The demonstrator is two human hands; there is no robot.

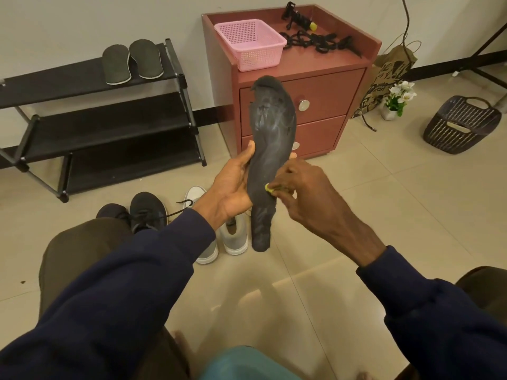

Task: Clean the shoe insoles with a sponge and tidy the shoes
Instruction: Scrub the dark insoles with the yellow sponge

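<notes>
The left hand (233, 187) grasps the dark insole (271, 138) around its middle. The right hand (304, 196) pinches a yellow sponge (269, 189) against the insole's right edge. The insole stands upright in mid-air, toe end up. Two more insoles (131, 63) lie at the right end of the shoe rack's (68, 83) top shelf.

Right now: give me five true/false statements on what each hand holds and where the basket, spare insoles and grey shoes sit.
1. The left hand grips the dark insole, wide end up. True.
2. The right hand presses a yellow sponge against that insole. True.
3. Two spare insoles lie on the shoe rack, top shelf. True.
4. The pink basket sits on the shoe rack. False: it sits on the red cabinet.
5. The grey shoes stand on the cabinet. False: they stand on the floor.
</notes>
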